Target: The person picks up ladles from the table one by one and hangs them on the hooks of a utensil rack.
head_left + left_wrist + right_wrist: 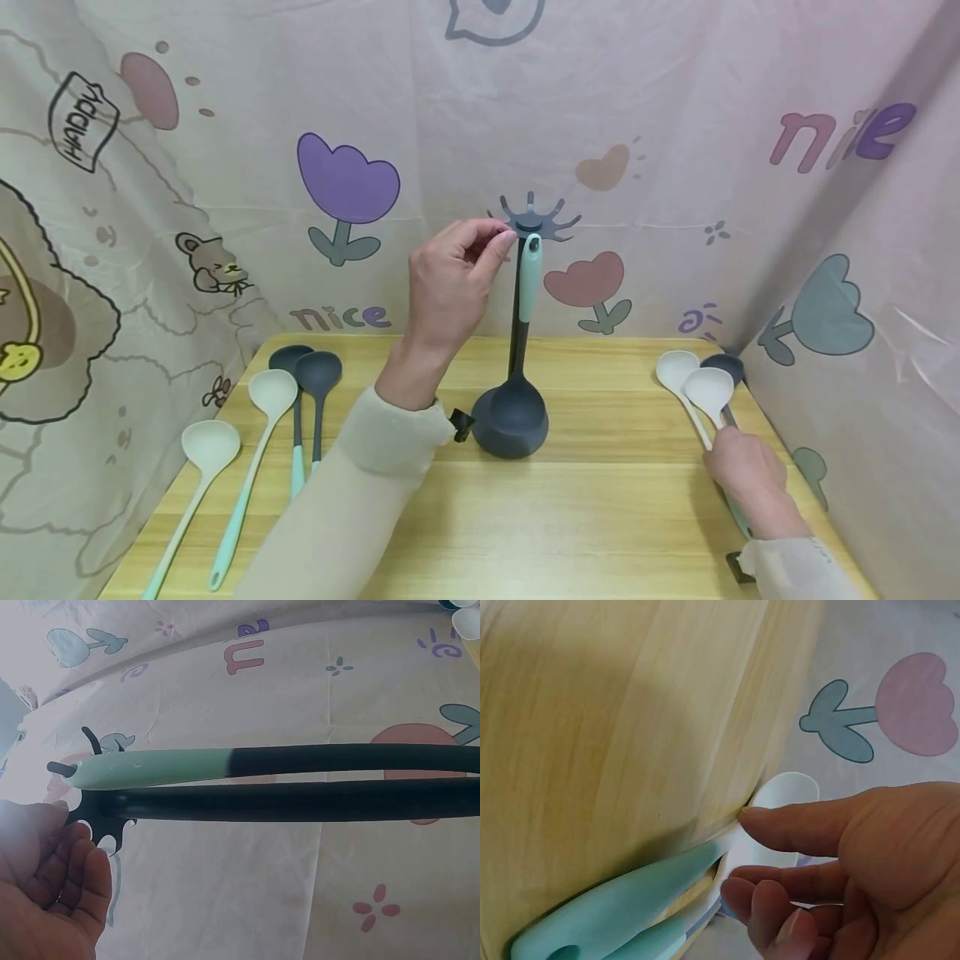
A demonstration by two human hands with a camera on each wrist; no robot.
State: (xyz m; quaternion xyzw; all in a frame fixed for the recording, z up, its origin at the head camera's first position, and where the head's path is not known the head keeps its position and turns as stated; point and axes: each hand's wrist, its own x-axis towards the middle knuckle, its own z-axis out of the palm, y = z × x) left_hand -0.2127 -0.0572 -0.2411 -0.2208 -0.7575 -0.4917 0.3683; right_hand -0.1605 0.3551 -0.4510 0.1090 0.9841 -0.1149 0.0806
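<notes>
My left hand [453, 279] pinches a left-side prong of a dark utensil stand [515, 333] at its star-shaped top. On the stand's front hangs a dark ladle [517, 404], its mint handle [157, 769] uppermost and its bowl in front of the round base. At the right, my right hand [750, 475] is over several utensils lying together: a white ladle [708, 387], another white utensil [677, 367] and a dark one [726, 365]. In the right wrist view, thumb and forefinger stand apart around the white necks, beside the mint handles [630, 907].
On the left of the wooden table [600, 500] lie two white ladles [210, 446] [272, 390] and two dark utensils [318, 371] [288, 357], partly behind my left sleeve [360, 492]. A printed cloth [480, 125] encloses the back and sides.
</notes>
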